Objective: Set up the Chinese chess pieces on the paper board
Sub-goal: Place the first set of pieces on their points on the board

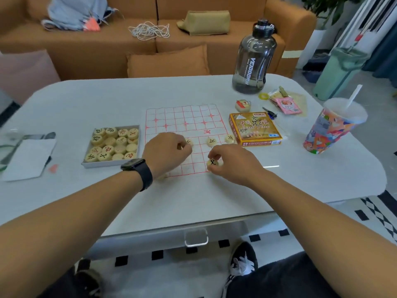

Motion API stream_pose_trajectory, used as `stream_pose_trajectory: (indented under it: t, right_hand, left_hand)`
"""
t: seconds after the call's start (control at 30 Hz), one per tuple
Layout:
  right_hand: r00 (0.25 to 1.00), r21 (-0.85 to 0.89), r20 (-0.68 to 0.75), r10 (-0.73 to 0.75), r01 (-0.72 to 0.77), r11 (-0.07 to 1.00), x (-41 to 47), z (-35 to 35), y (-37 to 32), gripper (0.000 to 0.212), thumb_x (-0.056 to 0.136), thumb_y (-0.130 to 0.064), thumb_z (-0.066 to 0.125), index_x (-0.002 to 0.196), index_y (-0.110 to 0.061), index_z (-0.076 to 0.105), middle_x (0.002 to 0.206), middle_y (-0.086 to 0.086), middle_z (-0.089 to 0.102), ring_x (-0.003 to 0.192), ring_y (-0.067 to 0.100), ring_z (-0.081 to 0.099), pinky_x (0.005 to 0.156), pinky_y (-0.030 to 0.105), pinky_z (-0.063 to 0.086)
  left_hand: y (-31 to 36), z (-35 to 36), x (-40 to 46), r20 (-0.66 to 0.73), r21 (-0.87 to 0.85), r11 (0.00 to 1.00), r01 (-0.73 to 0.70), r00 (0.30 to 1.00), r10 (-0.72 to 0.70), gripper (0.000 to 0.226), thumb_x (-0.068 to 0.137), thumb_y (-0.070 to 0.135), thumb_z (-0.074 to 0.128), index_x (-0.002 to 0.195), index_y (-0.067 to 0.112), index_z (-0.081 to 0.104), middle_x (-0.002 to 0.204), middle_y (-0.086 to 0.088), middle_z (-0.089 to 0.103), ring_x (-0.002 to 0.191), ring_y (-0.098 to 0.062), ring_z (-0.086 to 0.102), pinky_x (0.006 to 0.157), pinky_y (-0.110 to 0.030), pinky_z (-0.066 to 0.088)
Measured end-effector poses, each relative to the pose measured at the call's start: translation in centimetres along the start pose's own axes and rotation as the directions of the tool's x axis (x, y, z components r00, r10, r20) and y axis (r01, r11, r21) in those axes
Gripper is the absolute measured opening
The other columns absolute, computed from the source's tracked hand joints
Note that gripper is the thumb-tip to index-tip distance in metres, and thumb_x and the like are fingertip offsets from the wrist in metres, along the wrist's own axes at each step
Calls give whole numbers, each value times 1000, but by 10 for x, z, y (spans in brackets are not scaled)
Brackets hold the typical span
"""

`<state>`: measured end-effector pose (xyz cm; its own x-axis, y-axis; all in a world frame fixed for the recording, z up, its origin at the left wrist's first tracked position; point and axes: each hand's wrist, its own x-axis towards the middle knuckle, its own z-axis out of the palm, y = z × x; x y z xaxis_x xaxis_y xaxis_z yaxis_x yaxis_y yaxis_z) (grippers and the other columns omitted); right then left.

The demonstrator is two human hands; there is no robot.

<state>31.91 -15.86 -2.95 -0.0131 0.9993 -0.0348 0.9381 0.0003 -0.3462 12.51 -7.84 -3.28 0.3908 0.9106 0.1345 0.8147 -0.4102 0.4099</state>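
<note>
A white paper board [182,117] with red grid lines lies in the middle of the table. A box tray [86,163] left of it holds several round wooden chess pieces [113,145]. My right hand [233,162] pinches a black-marked piece [212,162] over the board's near right part. My left hand [166,151], with a dark watch on the wrist, has its fingertips closed by a piece [189,142] on the board; whether it grips it is unclear. Two more pieces [211,141] [229,138] rest on the board's right side.
The yellow chess box lid [255,127] lies right of the board. A big dark water bottle [253,59], a lidded cup with straw [330,127], snack packets [285,102] and a small jar [242,105] stand at the right. White paper [28,157] lies left. An orange sofa [86,44] is behind.
</note>
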Motion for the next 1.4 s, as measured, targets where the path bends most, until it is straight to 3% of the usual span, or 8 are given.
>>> stream_pose_trajectory:
  t: [0.2,0.3,0.47,0.6,0.87,1.0,1.2,1.4]
  right_hand:
    - [1000,-53,-1,-27,27,998,5,9,-21,19,93,-40,61,109,-29,65,106,-12,69,98,13,60,76,34,53]
    - [1000,-96,16,-7,8,995,7,16,-22,18,93,-42,61,107,-31,65,105,-11,69,98,14,60,77,36,55]
    - [999,-115,40,29,-25,993,5,22,-21,36,95,-42,61,129,-31,58,118,-11,68,106,15,59,80,33,51]
    - [1000,-106,-5,-2,1,994,7,23,-25,47,92,-52,62,134,-32,55,122,-12,66,111,13,58,85,36,53]
    - [988,-104,-54,-144,137,985,37,16,-77,38,95,-51,58,128,-32,60,118,-13,66,106,10,59,82,35,54]
    - [975,-65,-71,-211,206,976,60,21,-114,34,95,-48,57,124,-31,62,113,-14,66,102,11,59,79,35,53]
    - [964,-6,8,-265,265,964,88,49,-155,27,95,-42,58,119,-30,64,108,-13,64,101,13,59,81,39,54]
    - [940,-32,38,-338,339,940,123,64,-200,24,92,-39,61,113,-29,67,105,-11,66,96,15,60,76,36,53]
  left_hand:
    - [-39,-11,-31,-17,-35,999,-20,1000,20,18,88,37,58,78,30,71,75,12,63,75,-8,58,53,-25,35]
    - [-46,-13,-42,-37,-66,996,-53,998,51,17,88,37,59,78,31,71,73,13,62,75,-7,56,55,-26,38]
    - [-43,-12,-49,-33,-95,991,-97,995,95,16,91,36,60,85,30,73,78,17,60,78,-6,56,60,-24,43]
    - [-43,-12,-45,1,-105,992,-71,997,71,16,91,34,59,89,29,74,84,13,63,81,-8,57,61,-26,45]
    - [-57,-26,-55,26,-187,981,45,999,-41,15,90,37,60,96,31,72,90,13,65,86,-7,59,75,-37,54]
    - [-89,-50,-53,6,-138,982,127,992,-127,21,89,37,62,107,29,71,96,13,66,90,-7,59,76,-32,52]
    - [-151,-88,-58,22,-166,932,321,947,-322,17,85,29,66,102,33,68,100,13,64,94,-13,61,82,-34,52]
    - [-184,-95,-63,10,-31,956,293,956,-293,27,87,25,63,113,27,67,108,5,67,102,-21,59,83,-36,51]
